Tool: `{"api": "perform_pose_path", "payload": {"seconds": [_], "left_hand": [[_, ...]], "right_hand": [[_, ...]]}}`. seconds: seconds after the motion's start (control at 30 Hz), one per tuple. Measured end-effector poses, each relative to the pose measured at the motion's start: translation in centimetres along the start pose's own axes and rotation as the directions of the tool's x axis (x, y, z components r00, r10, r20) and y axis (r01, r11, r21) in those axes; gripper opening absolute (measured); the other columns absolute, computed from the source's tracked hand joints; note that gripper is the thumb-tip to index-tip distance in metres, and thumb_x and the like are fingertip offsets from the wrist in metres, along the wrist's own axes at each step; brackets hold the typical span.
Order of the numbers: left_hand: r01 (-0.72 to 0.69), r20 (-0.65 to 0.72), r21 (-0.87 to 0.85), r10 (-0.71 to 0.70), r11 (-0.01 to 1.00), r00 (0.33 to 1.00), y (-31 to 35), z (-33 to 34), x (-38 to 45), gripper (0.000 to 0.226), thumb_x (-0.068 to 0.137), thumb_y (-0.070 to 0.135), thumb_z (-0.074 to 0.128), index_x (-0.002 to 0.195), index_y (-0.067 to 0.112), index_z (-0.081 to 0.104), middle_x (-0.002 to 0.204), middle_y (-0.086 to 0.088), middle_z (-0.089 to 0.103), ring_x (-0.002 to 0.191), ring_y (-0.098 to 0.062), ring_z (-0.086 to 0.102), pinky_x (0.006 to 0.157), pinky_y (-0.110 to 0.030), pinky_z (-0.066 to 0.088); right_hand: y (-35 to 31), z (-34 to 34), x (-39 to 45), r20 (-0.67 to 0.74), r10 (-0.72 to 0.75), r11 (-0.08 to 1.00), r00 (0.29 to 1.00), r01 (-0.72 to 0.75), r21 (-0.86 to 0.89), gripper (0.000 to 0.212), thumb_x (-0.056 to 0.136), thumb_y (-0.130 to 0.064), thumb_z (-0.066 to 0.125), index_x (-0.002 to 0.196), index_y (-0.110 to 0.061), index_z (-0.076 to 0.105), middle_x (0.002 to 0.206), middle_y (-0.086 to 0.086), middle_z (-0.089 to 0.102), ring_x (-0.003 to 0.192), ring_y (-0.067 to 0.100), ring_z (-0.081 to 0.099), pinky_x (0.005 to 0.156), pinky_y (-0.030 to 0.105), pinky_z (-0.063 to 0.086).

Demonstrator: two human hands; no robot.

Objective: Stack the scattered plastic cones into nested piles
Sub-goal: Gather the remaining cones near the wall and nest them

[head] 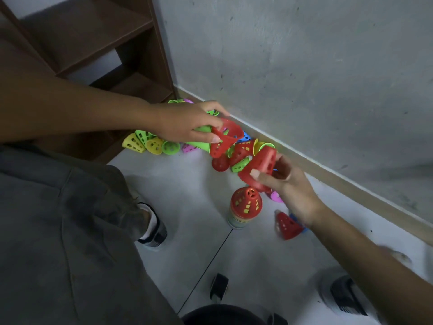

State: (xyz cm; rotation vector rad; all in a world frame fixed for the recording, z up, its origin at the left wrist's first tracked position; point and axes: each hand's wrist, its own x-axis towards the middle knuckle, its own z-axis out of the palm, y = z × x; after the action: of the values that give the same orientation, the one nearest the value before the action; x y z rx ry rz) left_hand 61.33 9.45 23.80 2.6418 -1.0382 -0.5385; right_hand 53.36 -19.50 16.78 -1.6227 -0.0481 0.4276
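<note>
My left hand (187,124) reaches in from the left edge to the middle of the frame, thumb and fingers pinching the rim of a red cone (223,139) that hangs tilted, its wide mouth turned up and toward the wall. Tucked under the same hand is a green cone (199,139); whether my fingers clasp it too I cannot tell. My right hand (284,184) comes up from the lower right and grips a second red cone (259,168) around its wide end, narrow top pointing up and left toward the first.

Just below centre stands the nested pile (243,211) on the pale floor (187,188): a red cone sits on top, mouth down, and through its slots shows yellow from the cone nested inside it, with paler rims stacked beneath (their colours blur).

Loose cones lie along the base of the grey wall (304,66): yellow and green ones (150,143) at centre left beside the brown shelf unit (98,43), pink, blue, red and green ones between my hands. A further red cone (288,226) lies on its side at lower right, beneath my right wrist, something blue just behind it.

My grey trouser leg (58,219) fills the lower left, with a shoe (154,231) at its end.
</note>
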Motion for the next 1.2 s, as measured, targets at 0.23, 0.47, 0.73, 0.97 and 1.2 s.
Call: {"api": "perform_pose_path", "payload": {"seconds": [0.23, 0.47, 0.73, 0.97, 1.2], "left_hand": [[0.034, 0.003, -0.080, -0.034, 0.996, 0.999, 0.9, 0.6, 0.6, 0.033, 0.102, 0.047, 0.046, 0.108, 0.018, 0.061, 0.124, 0.006, 0.047, 0.115, -0.009, 0.046, 0.087, 0.003, 0.026], [0.036, -0.052, -0.166, -0.045, 0.985, 0.998, 4.0, 1.2, 2.0, 0.023, 0.105, 0.039, 0.049, 0.083, 0.047, 0.048, 0.088, 0.003, 0.050, 0.083, -0.002, 0.050, 0.074, -0.016, 0.037], [0.033, -0.068, -0.371, -0.063, 0.928, 0.996, 7.6, 1.0, 3.0, 0.042, 0.104, 0.045, 0.046, 0.098, 0.005, 0.060, 0.096, -0.022, 0.057, 0.083, -0.032, 0.056, 0.078, -0.046, 0.047], [0.074, 0.005, -0.504, -0.082, 0.860, 0.997, 8.1, 1.3, 3.3, 0.037, 0.101, 0.049, 0.050, 0.107, 0.012, 0.056, 0.098, -0.017, 0.061, 0.081, -0.025, 0.058, 0.079, -0.049, 0.055], [0.149, 0.019, -0.440, -0.157, 0.886, 0.987, 8.5, 1.9, 3.0, 0.066, 0.084, 0.062, 0.068, 0.126, 0.034, 0.026, 0.124, -0.004, 0.061, 0.087, -0.004, 0.069, 0.069, -0.024, 0.054]], "right_hand": [[3.2, 0.1, -1.9, 0.115, -0.076, 0.953, 0.990, 0.106, -0.283, 0.047, 0.072, -0.022, 0.090, 0.112, -0.025, 0.064, 0.107, -0.010, 0.071, 0.106, 0.009, 0.066, 0.097, 0.026, 0.051], [4.8, -0.5, -2.1, 0.162, -0.080, 0.893, 0.984, 0.143, -0.426, 0.071, 0.063, -0.058, 0.087, 0.124, -0.037, 0.057, 0.123, -0.020, 0.059, 0.121, 0.005, 0.056, 0.104, 0.028, 0.046], [0.9, -0.3, -0.7, 0.037, -0.033, 0.997, 0.999, 0.030, 0.068, 0.062, 0.086, -0.059, 0.064, 0.132, -0.018, 0.056, 0.115, 0.012, 0.070, 0.114, 0.033, 0.063, 0.095, 0.050, 0.054], [-0.6, -1.1, -0.7, 0.052, -0.039, 0.988, 0.998, 0.030, 0.154, 0.063, 0.088, -0.056, 0.068, 0.133, -0.014, 0.057, 0.124, 0.029, 0.062, 0.120, 0.036, 0.062, 0.103, 0.065, 0.044], [-1.4, -2.5, -0.4, -0.051, -0.005, 0.976, 0.999, 0.016, 0.218, 0.057, 0.094, -0.047, 0.051, 0.130, -0.003, 0.057, 0.113, 0.013, 0.072, 0.102, 0.023, 0.070, 0.104, 0.047, 0.051]]}}
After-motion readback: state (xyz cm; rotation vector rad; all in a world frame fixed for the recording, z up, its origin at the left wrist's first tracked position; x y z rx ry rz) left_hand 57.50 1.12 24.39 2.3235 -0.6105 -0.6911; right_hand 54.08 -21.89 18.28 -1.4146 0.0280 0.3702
